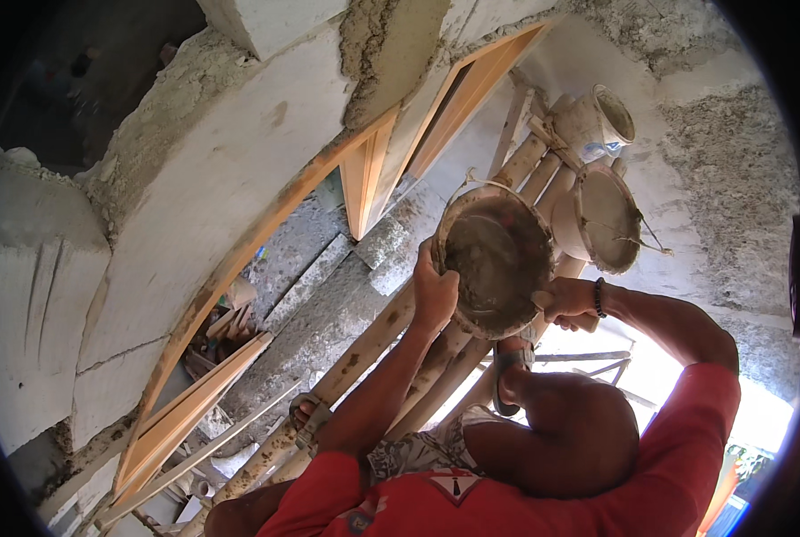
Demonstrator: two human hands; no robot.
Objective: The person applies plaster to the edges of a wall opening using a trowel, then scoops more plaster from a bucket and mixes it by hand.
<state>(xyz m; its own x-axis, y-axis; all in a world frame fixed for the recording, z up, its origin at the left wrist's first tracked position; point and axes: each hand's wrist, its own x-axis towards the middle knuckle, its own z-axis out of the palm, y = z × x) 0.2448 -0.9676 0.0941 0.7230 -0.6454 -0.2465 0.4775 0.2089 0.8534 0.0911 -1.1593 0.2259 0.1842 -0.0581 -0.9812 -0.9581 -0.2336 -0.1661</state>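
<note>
A round bucket (469,300), caked with mortar, is tilted so that its mouth faces me. Inside is a grey, wet-looking residue. My left hand (436,288) grips its left rim, thumb over the edge. At the right rim is my right hand (572,302), closed, with a dark bead bracelet on the wrist. A small tan, rounded end shows between that hand and the rim; I cannot tell what it belongs to. Just right of this bucket, a second bucket (607,219) holds grey material and has a wire handle.
Wooden poles (364,345) form the scaffold under my sandalled feet. A third, dirty white bucket (588,125) lies tipped farther back. To the left rises a pale block wall (239,170) with a wood-edged opening. A rough, partly plastered wall (731,170) stands on the right.
</note>
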